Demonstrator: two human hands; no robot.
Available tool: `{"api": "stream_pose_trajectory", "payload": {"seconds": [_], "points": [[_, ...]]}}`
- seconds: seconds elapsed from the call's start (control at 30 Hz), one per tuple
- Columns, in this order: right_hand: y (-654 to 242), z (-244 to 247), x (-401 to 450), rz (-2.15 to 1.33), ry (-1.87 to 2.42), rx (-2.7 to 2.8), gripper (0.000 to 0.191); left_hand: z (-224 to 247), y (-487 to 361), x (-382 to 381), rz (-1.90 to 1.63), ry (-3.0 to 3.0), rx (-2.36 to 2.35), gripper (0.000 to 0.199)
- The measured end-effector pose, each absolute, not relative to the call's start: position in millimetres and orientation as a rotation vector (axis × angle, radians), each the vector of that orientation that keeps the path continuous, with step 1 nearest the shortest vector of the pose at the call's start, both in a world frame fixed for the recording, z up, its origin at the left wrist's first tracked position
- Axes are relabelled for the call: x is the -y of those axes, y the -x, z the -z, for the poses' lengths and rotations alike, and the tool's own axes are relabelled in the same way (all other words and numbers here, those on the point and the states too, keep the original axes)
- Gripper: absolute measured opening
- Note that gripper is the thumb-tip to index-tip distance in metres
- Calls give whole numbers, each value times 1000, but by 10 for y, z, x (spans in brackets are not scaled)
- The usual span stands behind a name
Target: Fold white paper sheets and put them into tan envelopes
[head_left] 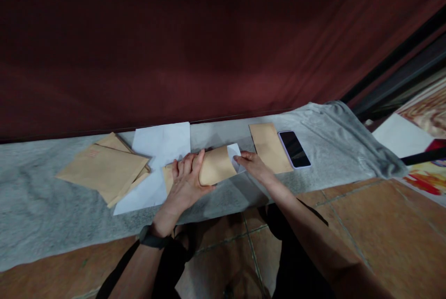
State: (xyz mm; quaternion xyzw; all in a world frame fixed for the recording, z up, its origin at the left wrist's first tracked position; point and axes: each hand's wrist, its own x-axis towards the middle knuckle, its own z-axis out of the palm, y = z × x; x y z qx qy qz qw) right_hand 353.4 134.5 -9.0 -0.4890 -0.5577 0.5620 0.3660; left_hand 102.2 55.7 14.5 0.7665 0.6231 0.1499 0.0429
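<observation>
A brown paper envelope point(218, 166) lies in front of me, its right part bulging upward. My left hand point(186, 178) grips its left part, fingers over the far edge and thumb along the near edge. White folded paper point(234, 152) sticks out of the envelope's right end. At that end my right hand point(252, 163) is closed on the paper between thumb and fingers. How far the paper reaches inside is hidden.
Several brown envelopes point(114, 162) lie stacked at the left, partly over white sheets point(163, 139). Another flat envelope point(270, 148) lies at the right beside a phone point(294, 149). A grey cloth point(331, 150) covers the narrow bench; a dark red curtain point(209, 48) hangs behind.
</observation>
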Motion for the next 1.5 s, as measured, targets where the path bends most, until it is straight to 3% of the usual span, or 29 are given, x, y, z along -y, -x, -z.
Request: {"api": "stream_pose_trajectory", "payload": {"seconds": [0.47, 0.7, 0.9, 1.03, 1.17, 1.37, 1.5], "points": [[-3353, 270, -1318, -1354, 1267, 1535, 6, -163, -1082, -588, -477, -2405, -1836, 118], [-3326, 215, -1282, -1379, 1321, 1179, 53, -158, -1081, -599, -485, -2456, -1842, 115], [-3451, 130, -1326, -1650, 1185, 1081, 15, -196, -1101, -621, -565, -2423, -1847, 106], [-3484, 110, -1336, -1649, 1115, 850, 24, -241, -1201, -636, -994, -2072, -2009, 91], [-3392, 121, -1232, -1653, 1102, 798, 34, -198, -1363, -680, -1334, -1346, -1990, 81], [-3227, 158, -1001, -1743, 1071, 742, 37, -56, -1623, -740, -1214, -521, -1221, 65], [-3280, 133, -957, -1816, 1068, 816, 29, -10, -1670, -730, -1242, -493, -1241, 56]]}}
